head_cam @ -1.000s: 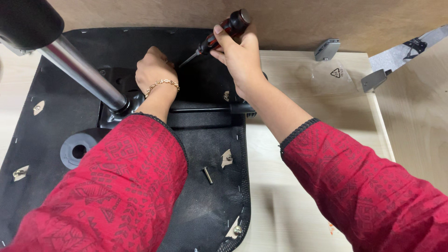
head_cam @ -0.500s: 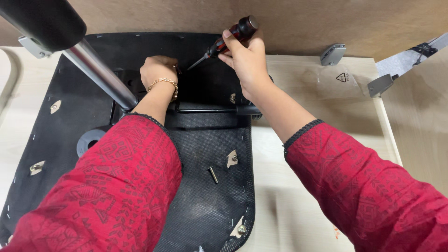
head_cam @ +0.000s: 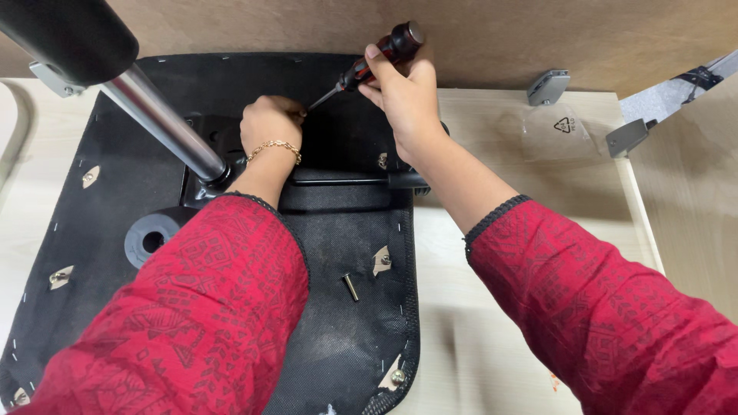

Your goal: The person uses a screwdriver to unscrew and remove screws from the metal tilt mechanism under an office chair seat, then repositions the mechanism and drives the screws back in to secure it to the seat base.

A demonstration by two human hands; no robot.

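I see my right hand point(head_cam: 403, 96) closed around a screwdriver point(head_cam: 369, 65) with a dark red and black handle; the fingers wrap the handle and the thin metal shaft slants down to the left. Its tip ends just beside my left hand point(head_cam: 270, 127), which is curled in a loose fist over the black metal mechanism plate point(head_cam: 204, 150). I cannot tell if the left fingers hold something small, because the back of the hand hides them. A thin gold bracelet point(head_cam: 275, 146) sits on this wrist.

The plate is fixed on the underside of a black chair seat point(head_cam: 346, 338), which lies upside down on the pale wooden counter point(head_cam: 492, 223). A shiny steel column point(head_cam: 161, 123) rises from the plate toward the upper left and ends in a black part close to the camera. A black lever point(head_cam: 354, 180) goes out from the plate to the right, under my right forearm.

One loose bolt point(head_cam: 350, 287) lies on the seat fabric, between my two red sleeves. Two grey metal brackets point(head_cam: 548, 86) rest at the far right of the counter, near a clear plastic bag point(head_cam: 553, 131).
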